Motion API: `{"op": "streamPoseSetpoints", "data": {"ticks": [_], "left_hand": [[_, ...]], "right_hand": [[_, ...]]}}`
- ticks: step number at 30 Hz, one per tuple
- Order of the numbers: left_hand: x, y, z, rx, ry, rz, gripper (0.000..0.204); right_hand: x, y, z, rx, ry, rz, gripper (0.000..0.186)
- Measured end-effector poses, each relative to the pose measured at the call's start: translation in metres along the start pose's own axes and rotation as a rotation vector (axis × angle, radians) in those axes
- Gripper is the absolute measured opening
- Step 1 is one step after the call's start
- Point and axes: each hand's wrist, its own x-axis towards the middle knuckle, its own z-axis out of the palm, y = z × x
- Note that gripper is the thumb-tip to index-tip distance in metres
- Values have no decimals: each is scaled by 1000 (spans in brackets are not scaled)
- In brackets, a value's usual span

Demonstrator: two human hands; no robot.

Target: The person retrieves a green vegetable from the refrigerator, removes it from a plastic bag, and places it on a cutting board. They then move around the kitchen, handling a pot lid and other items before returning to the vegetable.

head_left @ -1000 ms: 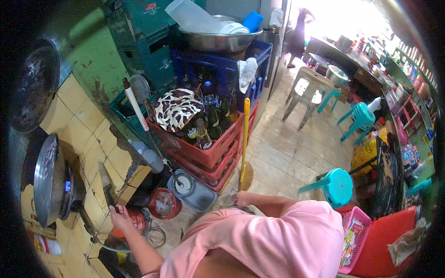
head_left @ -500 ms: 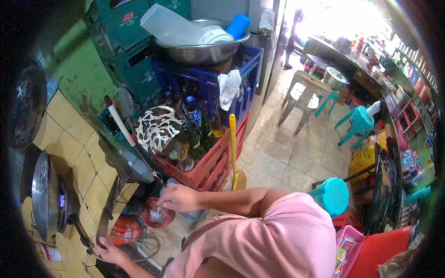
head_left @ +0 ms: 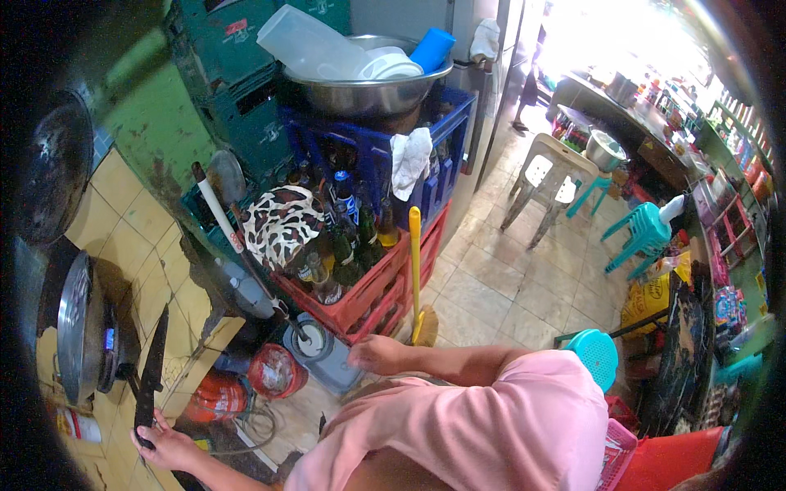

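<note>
My left hand [head_left: 168, 448] is wrapped round the handle of a knife [head_left: 152, 360], blade over the tiled counter [head_left: 187, 309]. Steadying it looks like the step; the next move calls for a firm grip. Does the blade touch tile? Can't tell. My right hand [head_left: 377, 356] hovers near the grey tub [head_left: 332, 364], fingers curled, palm hidden; whether it's empty, I can't tell.

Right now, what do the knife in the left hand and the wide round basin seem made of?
Knife in the left hand: probably metal, with a dark blade; its thin, tapering shape suggests it, though shade leaves the finish uncertain.
Basin: apparently stainless steel or aluminium, smooth and polished, judging by silvery highlights along its wall.
</note>
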Motion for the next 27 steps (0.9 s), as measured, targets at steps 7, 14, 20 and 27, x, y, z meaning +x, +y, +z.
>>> {"op": "streamPoseSetpoints", "data": {"ticks": [7,14,20,27], "left_hand": [[10,44,-16,132,29,19,39],[-1,102,-66,438,387,354,33],[7,142,-156,304,654,589,35],[15,195,-237,301,663,787,41]], "right_hand": [[11,-16,-6,247,-13,113,19],[56,-9,44,266,-241,121,22],[109,-31,95,525,-289,228,16],[166,-120,211,560,-478,0,13]]}}
